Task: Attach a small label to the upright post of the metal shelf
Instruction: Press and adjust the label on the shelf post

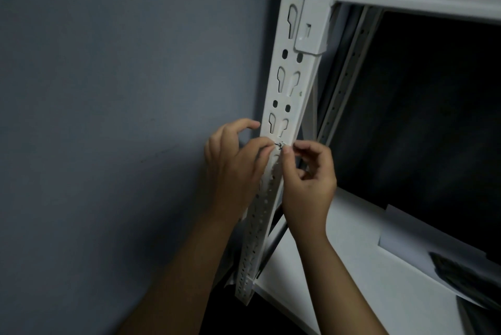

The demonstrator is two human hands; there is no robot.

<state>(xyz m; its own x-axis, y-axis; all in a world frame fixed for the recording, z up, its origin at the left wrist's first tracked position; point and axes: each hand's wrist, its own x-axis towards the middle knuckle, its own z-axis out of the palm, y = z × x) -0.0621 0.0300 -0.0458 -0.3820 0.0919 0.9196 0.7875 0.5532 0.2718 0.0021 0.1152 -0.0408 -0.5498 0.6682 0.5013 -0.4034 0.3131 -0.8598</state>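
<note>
Both hands meet at the front of the white slotted post (284,106). The left hand (235,161) and right hand (309,174) pinch a small label (279,146) with dark marks against it, beside a grey wall (108,90).

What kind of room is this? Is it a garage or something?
Probably a storeroom or a plain room corner, though I can't be sure. A white metal shelf post full of slots stands against a bare grey wall, with a white shelf board lower down. It is dim, and nothing shows a garage.
</note>
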